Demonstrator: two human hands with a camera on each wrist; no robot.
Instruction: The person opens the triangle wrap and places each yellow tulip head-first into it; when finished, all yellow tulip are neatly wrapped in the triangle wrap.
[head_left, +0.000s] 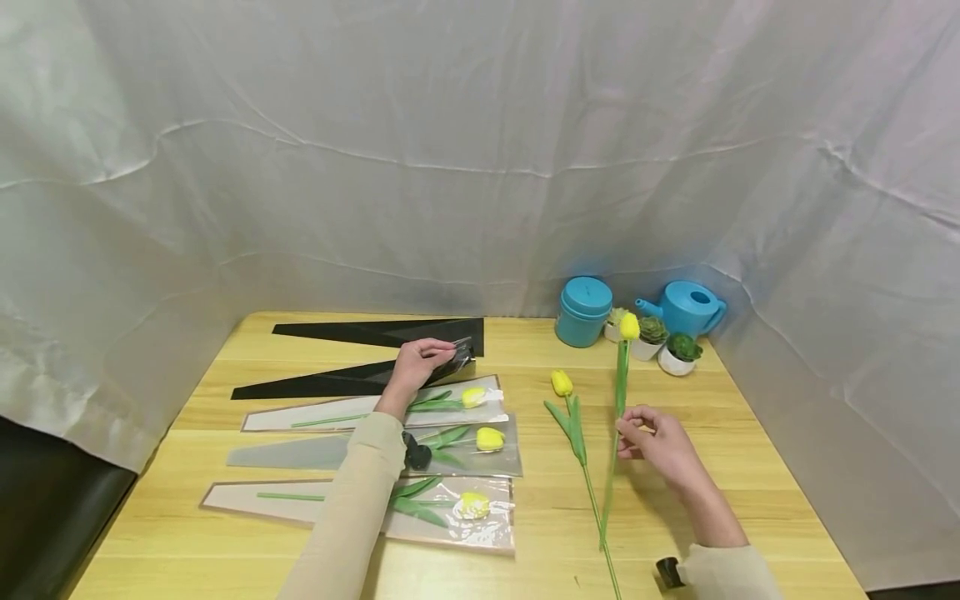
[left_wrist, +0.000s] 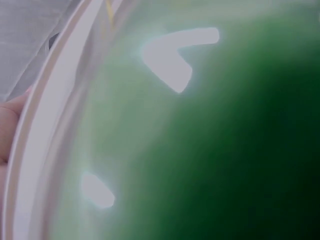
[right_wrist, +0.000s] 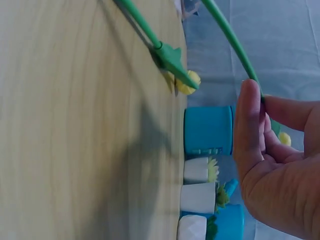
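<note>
In the head view my right hand point(head_left: 658, 443) pinches the green stem of a yellow tulip point(head_left: 629, 327), which stands roughly upright above the table. The right wrist view shows thumb and fingertips of the hand point(right_wrist: 280, 155) on that stem point(right_wrist: 231, 37). A second tulip point(head_left: 577, 433) lies on the table to its left. My left hand point(head_left: 422, 367) pinches the clear edge of a black sleeve point(head_left: 322, 382) at its wide right end, lifting it a little. Close, blurred green fills most of the left wrist view, with part of the hand point(left_wrist: 10, 125) at its left edge.
Three sleeves holding yellow tulips point(head_left: 490, 439) lie below the left hand, under the forearm. Another black sleeve point(head_left: 360, 331) lies at the back. A blue canister point(head_left: 583, 312), a blue watering can point(head_left: 686, 308) and small potted plants point(head_left: 678, 357) stand at the back right.
</note>
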